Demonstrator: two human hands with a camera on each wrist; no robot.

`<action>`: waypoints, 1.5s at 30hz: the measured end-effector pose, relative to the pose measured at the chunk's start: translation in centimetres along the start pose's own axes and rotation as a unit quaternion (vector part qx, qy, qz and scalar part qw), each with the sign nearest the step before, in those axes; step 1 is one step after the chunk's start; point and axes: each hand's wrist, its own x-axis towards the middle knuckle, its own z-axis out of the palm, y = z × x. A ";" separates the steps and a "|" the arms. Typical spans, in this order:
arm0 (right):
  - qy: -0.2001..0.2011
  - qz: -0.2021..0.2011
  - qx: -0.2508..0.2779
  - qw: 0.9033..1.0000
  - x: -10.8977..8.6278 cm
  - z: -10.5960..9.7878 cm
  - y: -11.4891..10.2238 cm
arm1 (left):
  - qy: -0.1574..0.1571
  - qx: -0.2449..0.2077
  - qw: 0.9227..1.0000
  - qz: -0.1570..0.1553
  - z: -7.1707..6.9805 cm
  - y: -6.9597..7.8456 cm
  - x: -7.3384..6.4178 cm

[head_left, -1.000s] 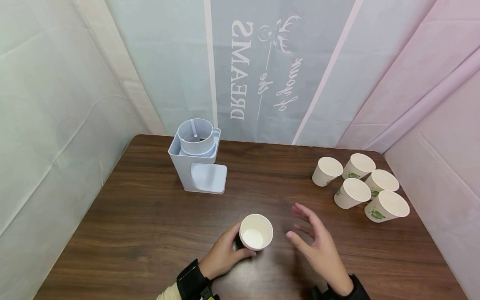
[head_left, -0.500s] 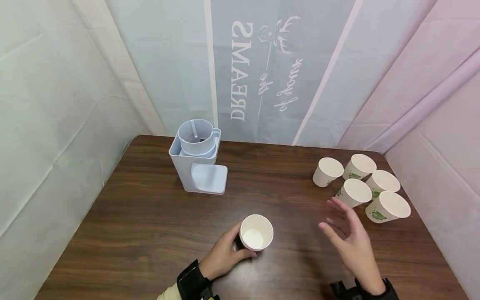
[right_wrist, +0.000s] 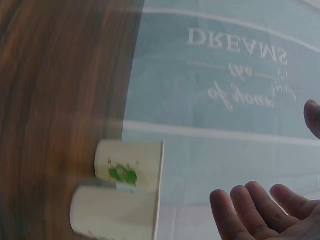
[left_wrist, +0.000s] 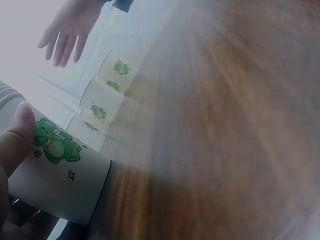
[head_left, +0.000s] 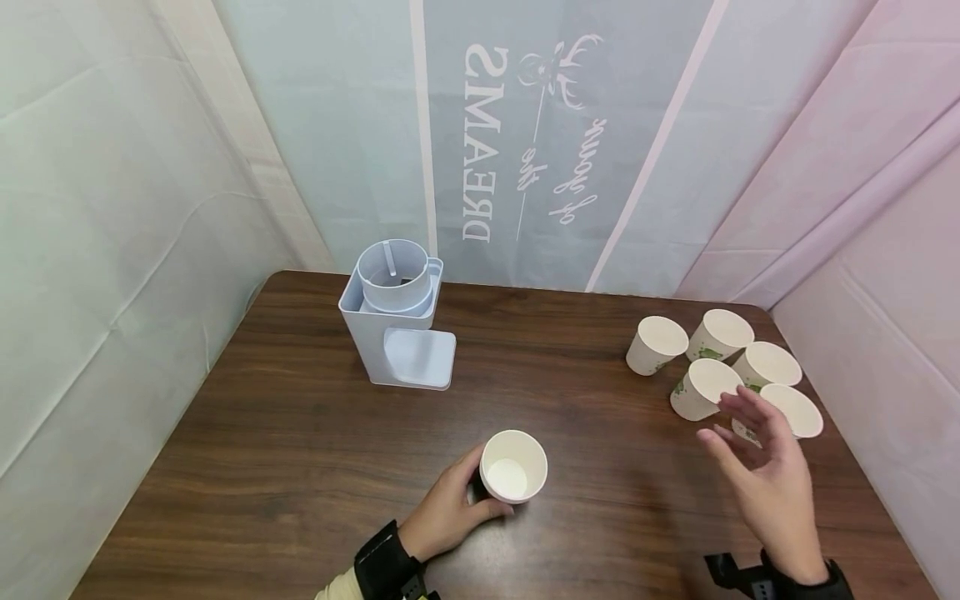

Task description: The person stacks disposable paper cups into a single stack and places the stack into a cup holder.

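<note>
Grey cup holder point(head_left: 395, 315) stands at rear left of the tabletop point(head_left: 300, 450). Left hand point(head_left: 448, 510) grips an upright paper cup point(head_left: 513, 466) near the front edge, unchanged. Right hand point(head_left: 772, 475), fingers spread and empty, has travelled rightward from beside that cup to the cluster of five cups point(head_left: 718, 371), apparently reaching for one.

The head view looks steeply down from above onto the whole table point(head_left: 300, 433). The left wrist view sits low and close behind the thumb, facing across the wood. The right wrist view looks past the fingertips toward the backdrop. All share the cluster of cups point(head_left: 720, 367).
</note>
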 end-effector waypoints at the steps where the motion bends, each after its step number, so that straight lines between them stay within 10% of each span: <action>1: 0.008 0.005 0.004 1.000 0.2 -0.3 0.0 | 0.000 0.001 1.000 0.000 0.0 0.0 0.0; 12: 0.056 0.042 0.041 0.997 1.9 -3.0 0.9 | 0.000 0.005 1.000 0.000 0.0 0.0 0.0; 19: 0.087 0.063 0.154 0.982 2.8 -4.1 2.0 | -0.001 -0.003 1.000 0.003 0.0 0.0 0.0; 31: 0.136 0.108 -0.035 0.984 4.2 -5.6 4.4 | -0.004 -0.008 1.000 -0.001 0.1 -0.1 0.0; 45: 0.136 0.161 -0.054 0.976 4.4 -6.0 9.0 | -0.003 -0.004 1.000 -0.005 0.0 0.1 0.0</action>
